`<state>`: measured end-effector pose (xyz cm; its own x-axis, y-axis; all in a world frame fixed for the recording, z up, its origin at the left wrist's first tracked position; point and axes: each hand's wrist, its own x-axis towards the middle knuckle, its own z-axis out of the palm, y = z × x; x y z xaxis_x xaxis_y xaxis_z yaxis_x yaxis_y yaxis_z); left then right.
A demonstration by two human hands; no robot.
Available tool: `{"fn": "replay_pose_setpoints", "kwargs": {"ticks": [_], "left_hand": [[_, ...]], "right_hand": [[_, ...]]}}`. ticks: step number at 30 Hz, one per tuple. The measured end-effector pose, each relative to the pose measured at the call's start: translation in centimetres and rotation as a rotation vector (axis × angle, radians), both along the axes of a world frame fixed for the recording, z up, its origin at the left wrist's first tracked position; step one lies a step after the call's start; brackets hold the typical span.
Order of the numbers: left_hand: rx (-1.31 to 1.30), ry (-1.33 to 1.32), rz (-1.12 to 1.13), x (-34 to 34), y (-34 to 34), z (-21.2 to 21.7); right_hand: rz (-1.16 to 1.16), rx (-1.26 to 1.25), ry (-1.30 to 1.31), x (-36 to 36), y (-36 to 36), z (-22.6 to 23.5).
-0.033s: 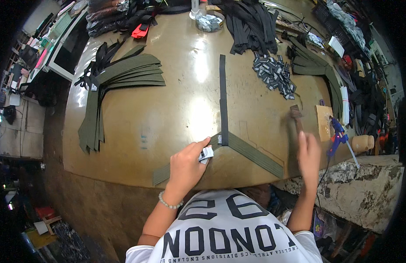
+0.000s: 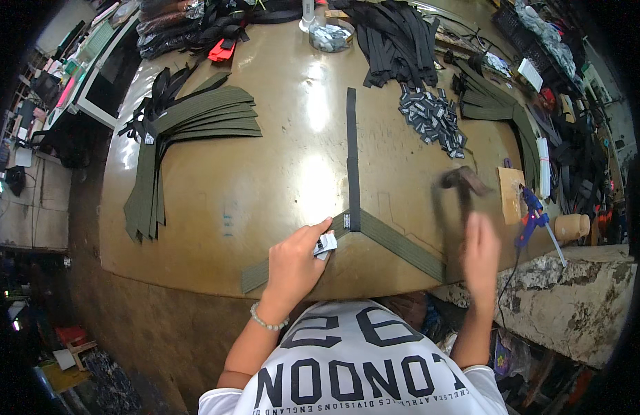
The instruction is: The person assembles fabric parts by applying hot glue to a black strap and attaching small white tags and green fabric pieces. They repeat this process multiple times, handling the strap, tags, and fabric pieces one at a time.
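Joined olive straps (image 2: 403,253) lie in a wide inverted V at the table's near edge. From the peak a black strap (image 2: 352,149) runs straight away from me, with a small dark label (image 2: 347,221) beside the joint. My left hand (image 2: 296,264) is closed on small white labels (image 2: 325,243), and its index finger rests on the left olive strap just beside the joint. Held above the table to the right, a hammer (image 2: 465,181) is in my closed right hand (image 2: 481,254). Both hammer and hand are blurred by motion.
Stacked olive straps (image 2: 209,114) lie at the left, more (image 2: 489,100) at the far right. A pile of dark labels (image 2: 432,119) sits near black straps (image 2: 396,41). A round container (image 2: 331,36) stands at the back. A blue glue gun (image 2: 532,214) lies right of my right hand.
The hammer's head has swung round and now shows more broadly. My right hand has shifted slightly left. The left hand and the straps have stayed in place.
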<state>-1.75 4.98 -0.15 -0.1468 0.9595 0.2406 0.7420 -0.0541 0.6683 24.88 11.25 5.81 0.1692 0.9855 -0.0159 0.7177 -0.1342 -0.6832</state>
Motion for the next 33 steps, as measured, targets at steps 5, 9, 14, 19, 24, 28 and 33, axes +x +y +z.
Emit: {"fn": "replay_pose_setpoints", "kwargs": {"ticks": [5,9,14,19,24,28,33], "left_hand": [[-0.046,0.030,-0.041,-0.3,-0.4,0.1],[-0.060,0.073,-0.116,-0.9,-0.6,0.1],[-0.080,0.107,-0.149,-0.8,-0.5,0.4],[-0.084,0.172,-0.148,0.0,-0.3,0.8],[-0.101,0.060,-0.348,0.0,0.0,3.6],[-0.187,-0.458,-0.171,2.4,-0.3,5.6],[-0.097,-0.354,-0.123,3.7,1.4,4.5]], "right_hand": [[0.536,-0.094,0.035,-6.1,-2.5,0.1],[0.447,-0.118,0.051,-5.7,-2.8,-0.1],[0.551,-0.153,0.014,-4.9,-4.0,-1.4],[0.221,0.109,-0.052,0.9,-2.2,-3.6],[-0.004,0.194,-0.492,5.4,0.9,-3.3],[0.498,0.123,0.518,0.3,1.4,-2.5],[0.625,-0.396,1.029,-8.4,3.4,-3.3]]}}
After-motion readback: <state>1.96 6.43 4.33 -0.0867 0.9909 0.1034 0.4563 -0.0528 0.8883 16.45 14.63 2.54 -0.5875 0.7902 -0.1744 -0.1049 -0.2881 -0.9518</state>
